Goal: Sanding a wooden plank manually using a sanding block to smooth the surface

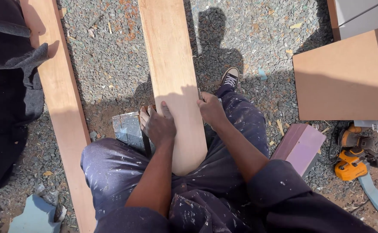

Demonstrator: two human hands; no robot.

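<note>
Looking down from my head, I see a long wooden plank (171,73) running away from me between my knees, its near end resting against my lap and its far end out of the picture over the gravel ground (111,56). My left hand (158,125) lies on the plank's left edge, fingers curled over the side and thumb on the top face, gripping it. My right hand (211,110) is closed on the plank's right edge, just across from the left. Both hands hold the same board at about the same height.

Under the plank, just beside my left hand, sits a grey block (128,129). My right foot in a dark sneaker (230,77) is planted on the gravel beyond my right hand. A second plank (62,108) lies to the left, well apart. To the right are a brown board (348,77), a purple-topped block (303,146) and an orange power tool (355,159).
</note>
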